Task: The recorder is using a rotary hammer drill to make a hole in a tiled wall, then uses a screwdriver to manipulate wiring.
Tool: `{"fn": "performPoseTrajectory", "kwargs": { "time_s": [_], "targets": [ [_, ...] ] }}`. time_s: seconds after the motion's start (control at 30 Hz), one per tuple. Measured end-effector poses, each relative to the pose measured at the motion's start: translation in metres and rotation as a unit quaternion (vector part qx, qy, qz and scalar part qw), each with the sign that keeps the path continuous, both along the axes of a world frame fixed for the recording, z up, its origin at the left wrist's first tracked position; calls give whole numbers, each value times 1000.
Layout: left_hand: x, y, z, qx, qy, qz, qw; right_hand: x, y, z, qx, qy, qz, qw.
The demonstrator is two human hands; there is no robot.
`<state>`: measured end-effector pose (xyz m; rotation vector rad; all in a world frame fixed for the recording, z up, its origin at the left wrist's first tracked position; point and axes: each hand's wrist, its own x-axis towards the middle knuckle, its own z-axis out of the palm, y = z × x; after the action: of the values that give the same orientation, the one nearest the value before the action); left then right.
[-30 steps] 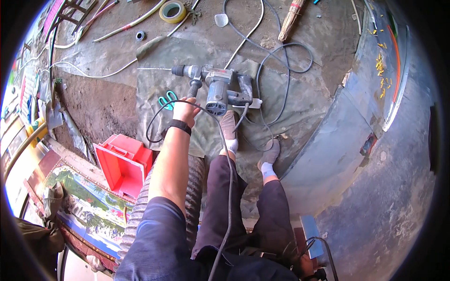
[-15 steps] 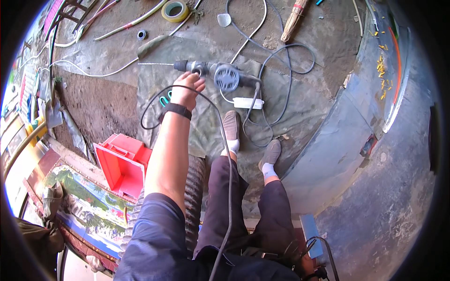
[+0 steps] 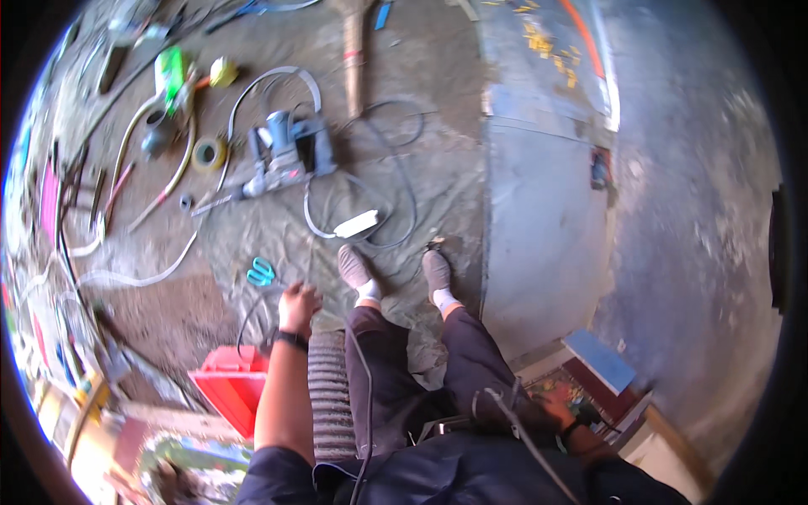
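A grey-and-blue rotary hammer drill [image 3: 290, 160] lies on the floor sheet, its long bit pointing left and slightly toward me. My left hand [image 3: 300, 308] hangs in the air well nearer than the drill, fingers apart and loosely bent, with nothing seen in them. Just beyond that hand are teal-handled scissors [image 3: 261, 271] on the sheet. Low at the right, beside my thigh, is my right hand [image 3: 554, 406]; blur and shadow hide what its fingers do. A white power strip [image 3: 356, 224] lies between the drill and my shoes.
A red plastic crate [image 3: 225, 380] stands left of my left forearm, next to a ribbed dark roll [image 3: 330, 396]. Tape [image 3: 209, 155], a straw broom [image 3: 353, 71] and looping cables lie farther off. A grey metal sheet [image 3: 539, 227] covers the floor at right.
My left hand has drawn back toward me from beside the drill. The view has swung, and the drill lies at a different angle. My right hand now shows at the lower right.
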<state>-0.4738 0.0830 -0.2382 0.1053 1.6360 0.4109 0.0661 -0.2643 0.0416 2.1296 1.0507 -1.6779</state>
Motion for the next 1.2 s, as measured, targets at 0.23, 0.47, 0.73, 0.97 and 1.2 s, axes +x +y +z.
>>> {"fn": "performPoseTrajectory", "kwargs": {
  "time_s": [0.23, 0.47, 0.73, 0.97, 1.2],
  "targets": [
    [18, -51, 122, -91, -6, -95, 991, -8, -33, -23, -3, 21, -157, 987],
    [42, -62, 214, -52, 41, -98, 993, 22, -10, -30, 21, 62, -375, 925],
    [152, -47, 276, -6, 0, -156, 988, 122, -8, 9, 31, 61, -663, 746],
    [235, 21, 291, 58, 70, -342, 935, 177, -23, 9, 55, 24, -744, 665],
    [263, 113, 286, 28, 81, -326, 942, 198, 65, 27, 63, 18, -720, 691]
  ]
}}
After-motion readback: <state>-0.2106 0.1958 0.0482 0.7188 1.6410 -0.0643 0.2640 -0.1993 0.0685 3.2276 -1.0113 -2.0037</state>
